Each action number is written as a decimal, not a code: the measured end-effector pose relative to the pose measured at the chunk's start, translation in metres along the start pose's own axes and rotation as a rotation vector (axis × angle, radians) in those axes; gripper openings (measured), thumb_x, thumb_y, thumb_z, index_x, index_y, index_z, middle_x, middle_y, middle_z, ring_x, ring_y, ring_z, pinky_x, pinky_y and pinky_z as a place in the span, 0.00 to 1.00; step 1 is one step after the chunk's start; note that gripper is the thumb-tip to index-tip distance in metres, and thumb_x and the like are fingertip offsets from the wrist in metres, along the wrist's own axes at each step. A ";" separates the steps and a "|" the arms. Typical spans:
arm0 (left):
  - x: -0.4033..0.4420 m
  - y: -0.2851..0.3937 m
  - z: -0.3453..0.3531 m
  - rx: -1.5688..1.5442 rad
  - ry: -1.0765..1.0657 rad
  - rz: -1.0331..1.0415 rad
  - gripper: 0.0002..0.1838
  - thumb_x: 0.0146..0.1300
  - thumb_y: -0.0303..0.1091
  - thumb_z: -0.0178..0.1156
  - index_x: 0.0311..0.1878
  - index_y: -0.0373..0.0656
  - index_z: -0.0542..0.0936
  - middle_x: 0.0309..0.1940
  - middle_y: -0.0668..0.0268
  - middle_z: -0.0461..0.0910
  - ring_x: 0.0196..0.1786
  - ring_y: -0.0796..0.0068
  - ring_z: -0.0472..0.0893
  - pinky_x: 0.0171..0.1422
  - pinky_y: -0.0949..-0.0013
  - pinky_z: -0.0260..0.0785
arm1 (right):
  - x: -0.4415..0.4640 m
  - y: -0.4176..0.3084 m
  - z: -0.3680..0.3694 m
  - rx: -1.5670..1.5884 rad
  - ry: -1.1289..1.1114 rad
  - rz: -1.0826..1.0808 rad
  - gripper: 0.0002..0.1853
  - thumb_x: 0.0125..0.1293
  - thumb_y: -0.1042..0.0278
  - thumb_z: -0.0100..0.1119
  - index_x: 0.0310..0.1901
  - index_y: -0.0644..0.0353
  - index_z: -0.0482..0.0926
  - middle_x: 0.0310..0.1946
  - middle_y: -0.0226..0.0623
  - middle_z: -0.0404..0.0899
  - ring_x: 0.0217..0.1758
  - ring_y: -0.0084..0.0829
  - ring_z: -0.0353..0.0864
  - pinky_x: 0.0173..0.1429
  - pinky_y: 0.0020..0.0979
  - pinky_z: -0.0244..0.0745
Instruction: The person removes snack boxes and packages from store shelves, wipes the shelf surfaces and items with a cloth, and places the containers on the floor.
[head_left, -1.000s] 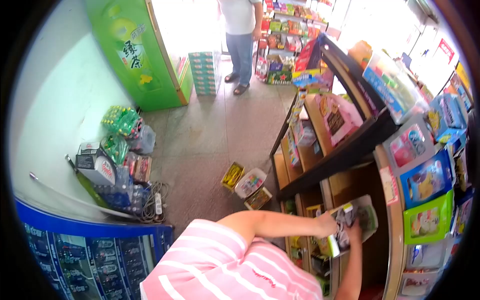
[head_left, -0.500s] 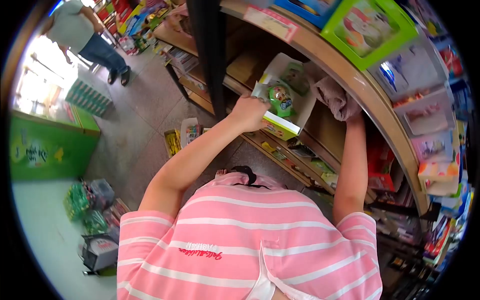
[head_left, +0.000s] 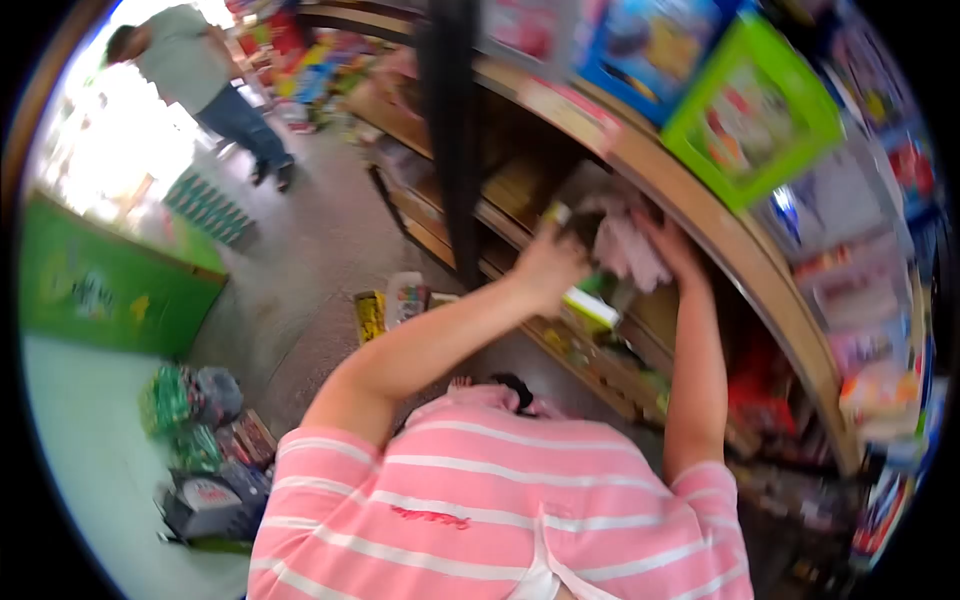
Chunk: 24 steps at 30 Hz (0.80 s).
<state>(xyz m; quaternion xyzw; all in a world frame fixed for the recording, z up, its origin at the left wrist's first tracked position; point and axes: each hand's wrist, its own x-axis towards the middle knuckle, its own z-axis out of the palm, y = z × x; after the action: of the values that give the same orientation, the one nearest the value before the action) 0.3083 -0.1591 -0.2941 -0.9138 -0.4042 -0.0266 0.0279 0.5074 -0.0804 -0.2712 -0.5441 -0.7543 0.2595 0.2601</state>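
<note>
My left hand [head_left: 552, 268] is at the left side of an open cardboard box [head_left: 592, 308] on the shelf, its fingers wrapped over the box wall and smeared by motion. The box has a white edge with some green. My right hand [head_left: 676, 248] is closed on a crumpled pinkish cloth [head_left: 630, 250], which is over the box and hides most of its inside. What lies in the box cannot be made out now.
A dark upright post [head_left: 450, 140] stands left of the box. Above runs a curved shelf edge [head_left: 690, 185] with packaged toys, among them a green-framed box [head_left: 755, 115]. Small boxes [head_left: 405, 298] lie by the lower shelf. Further off stand a green chest [head_left: 110, 285] and a person [head_left: 205, 75].
The cloth in my right hand has moved left, from beside the box to over it. The green toy in the box is now covered from view. My view has shifted a little.
</note>
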 end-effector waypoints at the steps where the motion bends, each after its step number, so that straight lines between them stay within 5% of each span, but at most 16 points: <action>1: 0.009 -0.001 -0.005 -0.028 -0.130 -0.027 0.29 0.26 0.50 0.66 0.38 0.51 0.77 0.39 0.66 0.74 0.49 0.67 0.70 0.57 0.58 0.55 | 0.020 0.036 0.037 -0.170 0.045 -0.013 0.35 0.59 0.50 0.51 0.62 0.61 0.52 0.60 0.52 0.56 0.64 0.45 0.54 0.66 0.38 0.50; 2: 0.018 -0.006 0.006 0.043 -0.233 -0.091 0.26 0.24 0.52 0.65 0.33 0.52 0.79 0.35 0.68 0.76 0.45 0.67 0.71 0.52 0.60 0.57 | 0.026 0.020 0.050 -0.037 -0.181 0.036 0.35 0.57 0.55 0.53 0.63 0.59 0.51 0.61 0.55 0.54 0.64 0.48 0.53 0.65 0.38 0.51; 3: 0.024 -0.004 0.016 0.130 -0.308 -0.103 0.28 0.27 0.55 0.64 0.35 0.51 0.80 0.38 0.67 0.76 0.46 0.66 0.72 0.54 0.58 0.57 | 0.027 0.023 0.063 -0.300 -0.375 0.048 0.34 0.56 0.60 0.52 0.63 0.57 0.51 0.60 0.56 0.54 0.64 0.50 0.54 0.65 0.39 0.53; 4: 0.035 -0.002 0.013 0.095 -0.599 -0.148 0.31 0.29 0.57 0.64 0.40 0.51 0.80 0.43 0.66 0.75 0.51 0.64 0.70 0.58 0.55 0.54 | 0.026 0.033 0.082 -0.350 -0.420 0.118 0.34 0.54 0.63 0.51 0.63 0.56 0.50 0.59 0.57 0.56 0.63 0.51 0.54 0.64 0.40 0.54; 6: 0.036 -0.002 0.014 0.092 -0.507 -0.076 0.33 0.32 0.59 0.62 0.45 0.51 0.78 0.51 0.68 0.72 0.59 0.64 0.64 0.64 0.53 0.44 | 0.026 0.077 0.091 -0.021 -0.446 0.062 0.35 0.52 0.70 0.47 0.63 0.61 0.47 0.58 0.55 0.58 0.63 0.43 0.58 0.64 0.34 0.52; 12: 0.041 -0.001 0.010 0.032 -0.435 -0.115 0.38 0.33 0.63 0.60 0.47 0.48 0.76 0.50 0.69 0.73 0.61 0.68 0.63 0.66 0.41 0.28 | 0.028 0.075 0.074 -0.037 -0.203 -0.107 0.30 0.44 0.79 0.51 0.55 0.64 0.60 0.46 0.50 0.71 0.53 0.40 0.70 0.56 0.34 0.63; 15: 0.036 -0.008 0.025 -0.047 -0.205 -0.069 0.36 0.31 0.61 0.61 0.44 0.46 0.77 0.49 0.66 0.73 0.58 0.69 0.66 0.66 0.41 0.29 | 0.033 0.060 0.063 0.030 -0.110 -0.153 0.30 0.44 0.79 0.51 0.54 0.63 0.61 0.46 0.50 0.71 0.52 0.40 0.70 0.56 0.34 0.63; 19: 0.021 0.000 0.022 -0.042 -0.190 -0.112 0.34 0.33 0.59 0.62 0.42 0.45 0.77 0.43 0.63 0.74 0.54 0.68 0.69 0.66 0.42 0.33 | 0.022 0.031 0.053 -0.050 -0.213 -0.096 0.30 0.44 0.73 0.57 0.53 0.62 0.64 0.42 0.53 0.74 0.48 0.46 0.73 0.51 0.39 0.68; 22: -0.026 -0.010 -0.001 -0.491 0.323 -0.047 0.24 0.41 0.49 0.62 0.39 0.43 0.75 0.34 0.59 0.73 0.47 0.61 0.71 0.62 0.50 0.49 | 0.010 0.009 0.059 -0.342 -0.285 -0.013 0.31 0.43 0.72 0.58 0.54 0.60 0.63 0.45 0.52 0.72 0.49 0.47 0.72 0.52 0.38 0.67; 24: -0.093 -0.029 -0.047 -0.920 0.342 -0.271 0.20 0.45 0.41 0.62 0.41 0.41 0.74 0.39 0.58 0.74 0.48 0.55 0.71 0.56 0.61 0.61 | 0.021 0.039 0.066 -0.294 -0.266 -0.062 0.32 0.43 0.71 0.59 0.54 0.59 0.63 0.45 0.52 0.72 0.49 0.48 0.72 0.51 0.39 0.68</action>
<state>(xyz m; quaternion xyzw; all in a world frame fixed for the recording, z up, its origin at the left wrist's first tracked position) 0.2233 -0.2119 -0.2529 -0.7535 -0.4551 -0.3547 -0.3152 0.4837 -0.0565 -0.3427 -0.5136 -0.8283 0.2078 0.0837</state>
